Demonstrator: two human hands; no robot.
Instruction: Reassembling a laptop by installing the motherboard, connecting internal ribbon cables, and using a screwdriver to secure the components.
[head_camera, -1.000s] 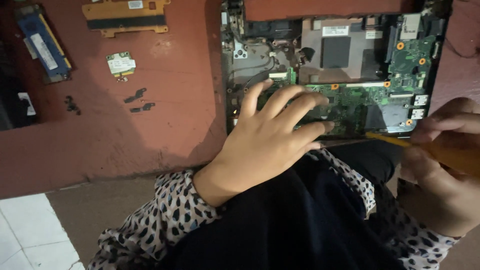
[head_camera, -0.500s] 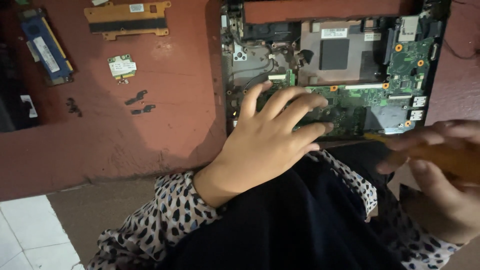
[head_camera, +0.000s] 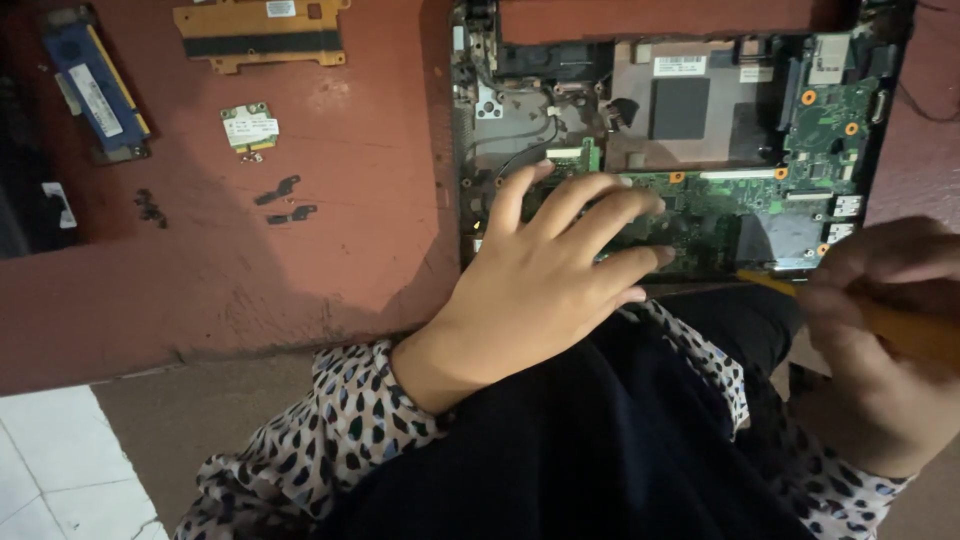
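The left hand (head_camera: 540, 290) lies flat, fingers wide, on the open laptop (head_camera: 690, 150). The right hand (head_camera: 880, 340) holds what looks like a yellow tool (head_camera: 900, 325) at the desk's (head_camera: 250, 270) near edge.

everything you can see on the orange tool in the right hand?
The orange tool is a slim stick, plastic by the look, blurred. It lies nearly level, tilted up toward its tip, which sits at the near edge of the green board in the opened laptop; contact cannot be told. The right hand wraps its rear part, hiding the rest. The left hand lies spread on the board, apart from the tool.
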